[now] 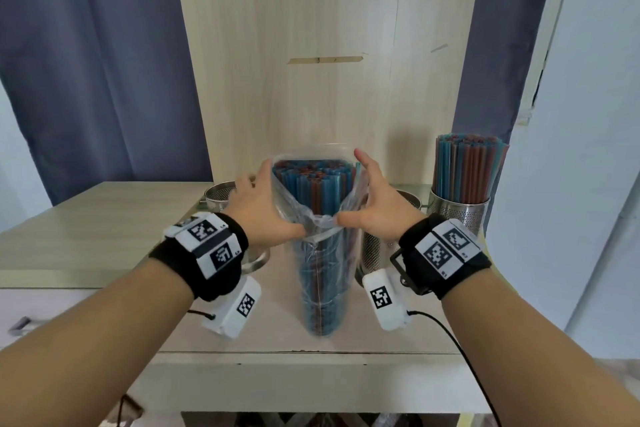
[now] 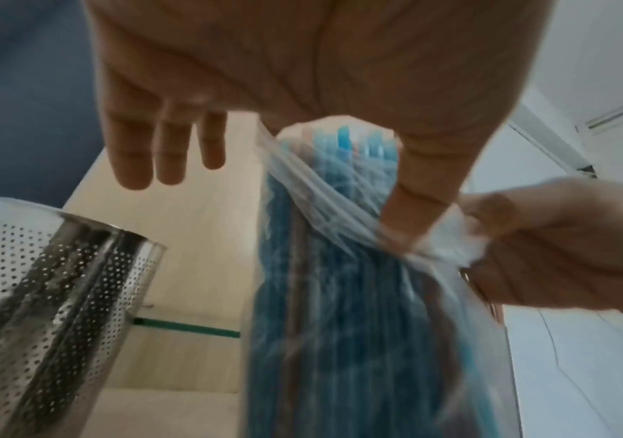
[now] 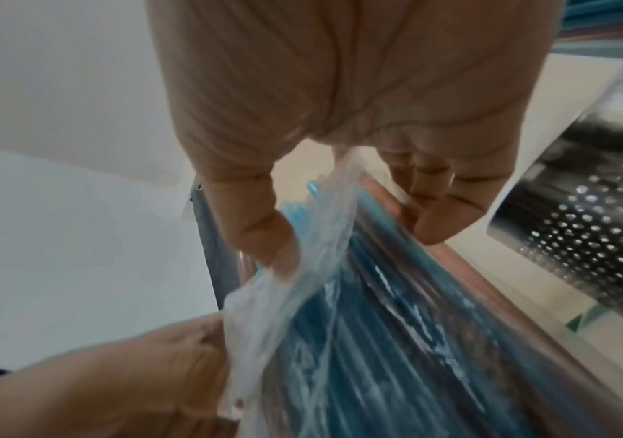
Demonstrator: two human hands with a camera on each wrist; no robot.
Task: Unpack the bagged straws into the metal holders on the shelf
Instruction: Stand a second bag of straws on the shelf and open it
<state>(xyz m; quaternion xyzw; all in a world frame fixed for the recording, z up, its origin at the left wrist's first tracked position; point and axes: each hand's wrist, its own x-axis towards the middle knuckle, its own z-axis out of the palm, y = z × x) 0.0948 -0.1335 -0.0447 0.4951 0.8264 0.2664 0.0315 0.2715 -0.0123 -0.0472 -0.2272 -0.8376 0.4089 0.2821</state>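
A clear plastic bag (image 1: 323, 274) of blue and brown straws (image 1: 311, 180) stands upright at the middle of the shelf (image 1: 114, 211), its mouth open and the straw tops showing. My left hand (image 1: 277, 201) pinches the rim on the left with its thumb (image 2: 422, 189); three fingers (image 2: 167, 148) stretch free. My right hand (image 1: 370, 198) grips the rim on the right, thumb (image 3: 261, 231) on the plastic and fingers (image 3: 441, 207) curled behind. Both thumbs meet at the bunched front edge. Perforated metal holders stand behind: one on the left (image 1: 218, 199), one behind my right hand (image 1: 377, 250).
A third metal holder (image 1: 462, 215) at the right holds a full bunch of straws (image 1: 467, 166). A wooden back panel (image 1: 325, 45) rises behind the shelf, with curtains on both sides. A cable (image 1: 450, 329) hangs from my right wrist over the shelf's front edge.
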